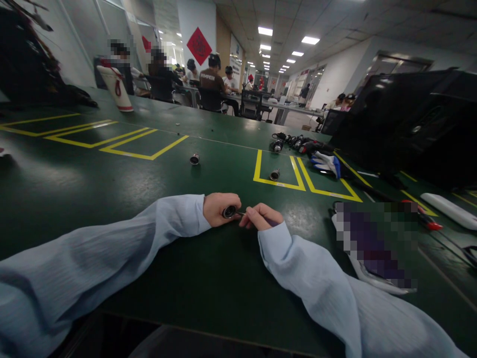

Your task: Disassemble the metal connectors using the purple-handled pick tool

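Fitting [229, 212], metal, round, one: raised over the near part of the green table [216, 283], its dark open end towards my camera.

Left hand [217, 208], one: closed round the fitting, mouth left exposed.

Right hand [264, 217], one: thumb and fingers pinching a thin rod [241, 214], which points at the fitting. From my remote seat I cannot tell whether its tip touches the rim or passes behind it.

Spare fittings, two: a loose fitting [195, 159] on bare tabletop; another fitting [275, 174] within a yellow tape frame [257, 171].

Handling notes: I would keep the left grip firm so the fitting cannot roll, hold the rod short for control, and use light, straight pressure. In my judgement a slanting tip could slip off the smooth metal towards the left fingers.
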The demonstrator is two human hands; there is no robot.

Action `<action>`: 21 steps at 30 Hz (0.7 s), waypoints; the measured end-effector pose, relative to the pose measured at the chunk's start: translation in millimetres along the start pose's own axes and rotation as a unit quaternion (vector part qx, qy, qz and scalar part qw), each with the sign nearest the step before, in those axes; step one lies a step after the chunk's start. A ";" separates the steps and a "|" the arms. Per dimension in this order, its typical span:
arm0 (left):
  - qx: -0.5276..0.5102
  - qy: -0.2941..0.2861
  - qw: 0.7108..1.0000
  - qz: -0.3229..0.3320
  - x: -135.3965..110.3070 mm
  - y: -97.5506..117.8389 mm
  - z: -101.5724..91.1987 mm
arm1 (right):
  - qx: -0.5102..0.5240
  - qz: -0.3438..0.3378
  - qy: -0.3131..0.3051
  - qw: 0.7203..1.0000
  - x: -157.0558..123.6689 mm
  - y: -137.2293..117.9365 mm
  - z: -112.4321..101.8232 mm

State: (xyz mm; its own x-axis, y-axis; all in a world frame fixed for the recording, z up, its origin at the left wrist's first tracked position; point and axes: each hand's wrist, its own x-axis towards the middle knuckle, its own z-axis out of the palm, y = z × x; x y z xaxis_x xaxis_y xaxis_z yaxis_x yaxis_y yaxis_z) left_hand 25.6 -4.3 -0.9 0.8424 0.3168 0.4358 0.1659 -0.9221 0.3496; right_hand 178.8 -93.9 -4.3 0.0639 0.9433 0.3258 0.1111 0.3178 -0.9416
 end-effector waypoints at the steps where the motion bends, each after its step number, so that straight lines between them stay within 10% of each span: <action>1: -0.002 0.002 1.000 0.001 -0.7 -0.5 0.4 | 0.051 0.034 0.000 0.998 1.7 0.4 -0.1; 6: -0.017 0.012 1.000 -0.001 -2.8 -2.2 1.1 | 0.189 0.133 -0.016 0.973 8.9 2.8 -2.4; 15: -0.011 0.018 1.000 0.008 -0.7 -3.0 1.5 | 0.097 0.046 0.011 0.994 1.8 0.5 1.9; 21: -0.029 0.021 0.999 0.012 -1.4 -3.2 1.2 | 0.196 0.128 -0.029 0.972 8.2 4.2 -2.2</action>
State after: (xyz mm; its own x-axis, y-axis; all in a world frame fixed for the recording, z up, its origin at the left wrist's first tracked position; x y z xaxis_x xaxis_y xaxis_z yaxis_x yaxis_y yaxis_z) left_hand 24.5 -2.0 -3.7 0.8237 0.3054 0.4777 0.1155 -0.9152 0.3860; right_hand 182.0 -85.0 -5.3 -0.0181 0.9965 0.0817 -0.2872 0.0731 -0.9551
